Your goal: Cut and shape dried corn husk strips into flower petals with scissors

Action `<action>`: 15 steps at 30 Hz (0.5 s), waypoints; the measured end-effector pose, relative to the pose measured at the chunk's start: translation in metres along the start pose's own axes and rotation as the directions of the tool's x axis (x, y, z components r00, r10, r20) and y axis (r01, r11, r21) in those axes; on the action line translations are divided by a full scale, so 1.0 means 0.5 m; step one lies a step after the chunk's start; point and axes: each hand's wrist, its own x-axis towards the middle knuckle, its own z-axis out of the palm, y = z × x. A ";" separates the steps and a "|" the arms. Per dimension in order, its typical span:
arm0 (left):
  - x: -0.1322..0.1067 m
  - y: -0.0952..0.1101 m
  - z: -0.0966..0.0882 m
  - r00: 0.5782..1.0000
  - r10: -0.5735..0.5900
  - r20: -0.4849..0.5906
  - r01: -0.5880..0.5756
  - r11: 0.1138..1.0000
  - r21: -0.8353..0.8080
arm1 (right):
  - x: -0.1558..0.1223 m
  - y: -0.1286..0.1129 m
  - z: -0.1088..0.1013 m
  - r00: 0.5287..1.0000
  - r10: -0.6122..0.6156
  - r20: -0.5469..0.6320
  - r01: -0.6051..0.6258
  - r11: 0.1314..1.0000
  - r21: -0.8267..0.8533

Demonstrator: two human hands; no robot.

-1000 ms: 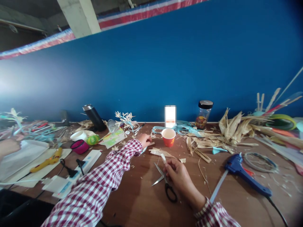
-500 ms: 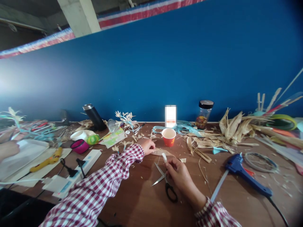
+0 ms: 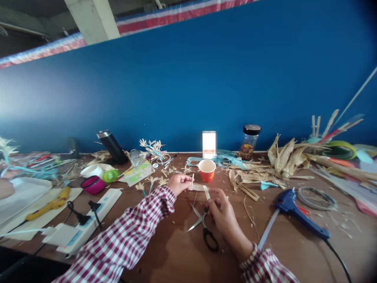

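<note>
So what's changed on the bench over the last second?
The left hand drew back from the far tabletop toward the person and picked up a husk piece. The right hand stayed put, keeping its scissors and pale strip. The orange cup didn't move.

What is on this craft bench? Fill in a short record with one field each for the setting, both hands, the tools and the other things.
Setting: wooden table against a blue wall, littered with scraps
Left hand: pinches a husk sliver
Right hand: pinches a pale strip, with open scissors at it
Tools nearby: blue glue gun, yellow glue gun, power strip
Other things: orange paper cup, black-lidded jar, dried husks
</note>
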 end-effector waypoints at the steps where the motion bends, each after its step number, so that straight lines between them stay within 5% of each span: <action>1: -0.010 0.009 0.012 1.000 -0.001 0.024 0.002 0.998 -0.068 | 0.000 -0.002 0.000 1.000 -0.023 -0.014 0.022 0.999 -0.028; 5: -0.042 0.033 0.071 0.997 0.015 0.075 0.008 0.958 -0.288 | 0.002 -0.012 -0.001 0.997 -0.062 -0.053 0.060 0.998 -0.036; 9: -0.053 0.032 0.117 1.000 0.023 0.004 -0.014 0.732 -0.681 | 0.007 -0.015 -0.005 0.997 -0.045 -0.059 0.046 0.999 0.016; 15: -0.057 0.021 0.132 0.995 -0.056 0.080 0.098 0.589 -0.802 | 0.011 -0.002 -0.008 0.998 -0.034 -0.058 0.034 0.999 -0.009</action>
